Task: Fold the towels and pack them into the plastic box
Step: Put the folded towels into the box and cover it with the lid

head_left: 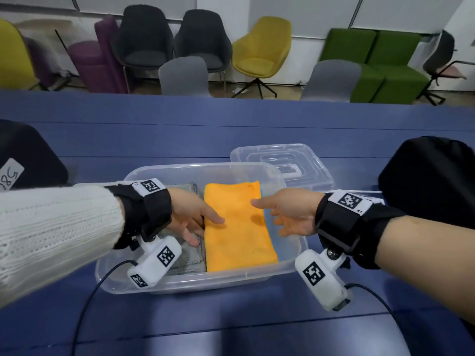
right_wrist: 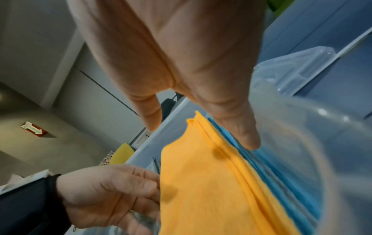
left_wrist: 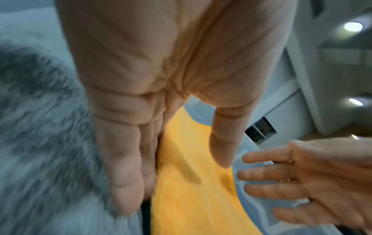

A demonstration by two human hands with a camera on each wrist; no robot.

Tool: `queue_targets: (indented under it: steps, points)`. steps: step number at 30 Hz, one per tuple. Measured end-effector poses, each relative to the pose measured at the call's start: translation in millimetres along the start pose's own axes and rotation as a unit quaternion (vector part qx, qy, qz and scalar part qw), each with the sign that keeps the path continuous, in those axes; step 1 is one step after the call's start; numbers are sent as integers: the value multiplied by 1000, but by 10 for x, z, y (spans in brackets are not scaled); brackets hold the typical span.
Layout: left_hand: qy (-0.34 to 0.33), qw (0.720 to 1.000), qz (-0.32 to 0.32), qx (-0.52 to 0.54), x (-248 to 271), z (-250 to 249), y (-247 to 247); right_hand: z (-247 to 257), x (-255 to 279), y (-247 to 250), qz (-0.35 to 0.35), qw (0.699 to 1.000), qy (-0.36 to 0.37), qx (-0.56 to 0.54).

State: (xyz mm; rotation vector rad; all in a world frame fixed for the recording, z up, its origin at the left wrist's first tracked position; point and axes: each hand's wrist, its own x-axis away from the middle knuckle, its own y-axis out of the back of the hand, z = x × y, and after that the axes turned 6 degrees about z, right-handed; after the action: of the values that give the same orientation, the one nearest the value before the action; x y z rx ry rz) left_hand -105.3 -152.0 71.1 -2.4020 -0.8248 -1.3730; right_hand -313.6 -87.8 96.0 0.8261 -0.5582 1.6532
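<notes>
Flanking orange towel (head_left: 237, 224) in box (head_left: 180, 281): hands, slack.

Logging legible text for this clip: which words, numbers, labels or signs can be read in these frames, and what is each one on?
"586", roughly, handwritten and turned sideways: white label on the dark object at the table's left edge; the reading is uncertain.
Wall sign, red with a pale arrow, right wrist view: text too blurred to read.
Square black-and-white marker patterns on the wrist cameras and straps: coded patterns, no words.
</notes>
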Motion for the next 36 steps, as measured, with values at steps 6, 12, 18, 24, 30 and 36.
queue_targets:
  steps: [6,12,18,24,30,36]
  points:
    - [-56,880,-194,-430,399,-387,25,153,202,288,-120,935,133,305]
    - [-46,770,-184,-609,92,-399,-435,143,187,343,-166,822,76,539]
    - [17,791,-157,-591,-523,-332,-790,60,51,419,-151,866,92,468]
    - [48,783,-146,-602,-665,-350,-872,-19,8,496,-133,893,132,409]
    - [-26,786,-173,-594,68,-555,-539,-85,-91,701,-77,928,166,323]
    - [165,734,-153,-641,167,-334,-193,-179,-650,1156,-217,894,257,297]
